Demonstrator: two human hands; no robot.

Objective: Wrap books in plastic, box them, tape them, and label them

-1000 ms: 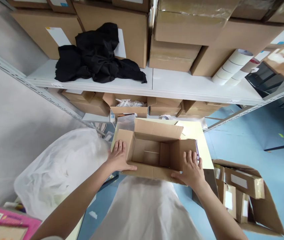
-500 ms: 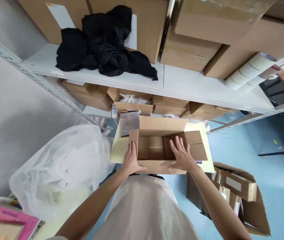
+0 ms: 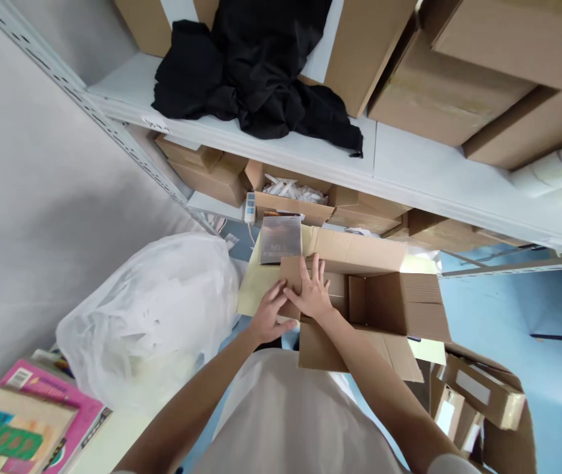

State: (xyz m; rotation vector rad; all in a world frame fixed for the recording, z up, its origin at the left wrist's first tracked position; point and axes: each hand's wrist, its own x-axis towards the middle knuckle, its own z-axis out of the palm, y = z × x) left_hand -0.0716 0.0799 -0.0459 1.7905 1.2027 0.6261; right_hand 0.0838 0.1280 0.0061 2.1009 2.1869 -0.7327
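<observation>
Open-topped brown cardboard box [image 3: 384,299] on pale yellow desk [image 3: 255,289], flaps folded outward. Our right hand [image 3: 315,297] palm-down on box's left flap [image 3: 290,271], fingers splayed. Our left hand [image 3: 267,317] at same flap's outer edge, thumb spread from fingers, fingertips close to right thumb. Greyish translucent flat plastic packet [image 3: 281,240] lies on desk beyond flap.

One tabletop box [image 3: 384,303], one translucent packet [image 3: 281,240], one black cloth [image 3: 271,72], one white plastic bag [image 3: 157,316]
</observation>
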